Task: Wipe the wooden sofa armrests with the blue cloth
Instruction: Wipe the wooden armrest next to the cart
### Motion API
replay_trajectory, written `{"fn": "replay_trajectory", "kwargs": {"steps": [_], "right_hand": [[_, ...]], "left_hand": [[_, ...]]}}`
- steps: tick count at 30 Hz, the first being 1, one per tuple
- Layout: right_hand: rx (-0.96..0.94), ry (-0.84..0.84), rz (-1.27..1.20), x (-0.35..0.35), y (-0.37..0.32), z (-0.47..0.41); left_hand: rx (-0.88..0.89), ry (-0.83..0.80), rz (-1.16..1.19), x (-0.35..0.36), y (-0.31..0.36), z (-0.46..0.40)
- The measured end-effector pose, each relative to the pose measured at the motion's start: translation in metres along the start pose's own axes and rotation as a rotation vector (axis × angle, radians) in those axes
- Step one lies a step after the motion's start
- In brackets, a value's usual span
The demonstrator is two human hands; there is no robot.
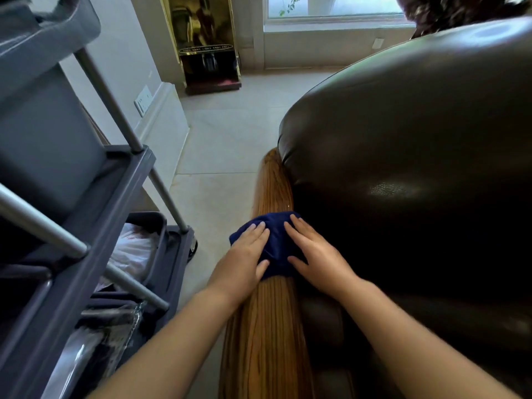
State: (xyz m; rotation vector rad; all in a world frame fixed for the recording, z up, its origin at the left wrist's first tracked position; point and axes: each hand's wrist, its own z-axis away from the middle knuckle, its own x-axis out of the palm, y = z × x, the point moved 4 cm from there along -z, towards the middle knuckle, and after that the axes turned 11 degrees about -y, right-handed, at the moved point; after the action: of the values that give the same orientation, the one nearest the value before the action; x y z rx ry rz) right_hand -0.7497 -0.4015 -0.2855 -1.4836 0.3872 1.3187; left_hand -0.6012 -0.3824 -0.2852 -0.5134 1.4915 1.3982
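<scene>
Left hand (248,253), right hand (315,256) flat, pressing blue cloth (277,240) onto wooden armrest (269,326).

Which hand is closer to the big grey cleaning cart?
Left. The left hand presses the dark blue cloth on the side toward the grey metal-framed cleaning cart; the right hand presses the cloth's far side, by the dark leather sofa.

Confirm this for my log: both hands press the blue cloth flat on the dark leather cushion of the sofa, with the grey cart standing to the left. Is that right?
Not quite. The head view shows the left hand and right hand pressing the blue cloth flat on the wooden armrest, not on the leather cushion, which lies beside it. The grey cart does stand to the left.
</scene>
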Motion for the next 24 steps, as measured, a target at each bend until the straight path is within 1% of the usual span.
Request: {"fn": "replay_trajectory", "kwargs": {"steps": [3, 6, 8, 13, 16, 19, 21, 22, 24], "right_hand": [[0.009, -0.117, 0.059, -0.006, 0.003, -0.015], [0.044, -0.128, 0.024, 0.001, 0.002, -0.016], [0.058, -0.088, -0.017, 0.003, 0.001, -0.015], [0.095, 0.112, -0.096, 0.003, 0.0, -0.005], [0.154, 0.234, -0.064, 0.01, -0.004, 0.004], [0.153, 0.268, 0.016, 0.015, -0.009, 0.014], [0.113, 0.236, 0.052, 0.014, -0.014, 0.019], [0.094, 0.188, 0.054, 0.011, -0.016, 0.022], [0.065, 0.024, 0.026, 0.005, -0.022, 0.029]], "left_hand": [[-0.053, -0.081, -0.019, -0.005, -0.005, -0.015], [-0.101, -0.109, -0.013, -0.009, -0.007, -0.023], [-0.104, -0.086, -0.006, -0.014, -0.006, -0.025], [-0.077, 0.049, 0.004, -0.02, -0.003, -0.015], [-0.075, 0.085, -0.022, -0.019, 0.0, -0.004], [-0.093, 0.063, -0.078, -0.017, 0.004, 0.006], [-0.09, 0.016, -0.087, -0.018, 0.01, 0.015], [-0.084, -0.022, -0.079, -0.018, 0.014, 0.021], [-0.079, -0.139, -0.057, -0.022, 0.022, 0.031]]}}
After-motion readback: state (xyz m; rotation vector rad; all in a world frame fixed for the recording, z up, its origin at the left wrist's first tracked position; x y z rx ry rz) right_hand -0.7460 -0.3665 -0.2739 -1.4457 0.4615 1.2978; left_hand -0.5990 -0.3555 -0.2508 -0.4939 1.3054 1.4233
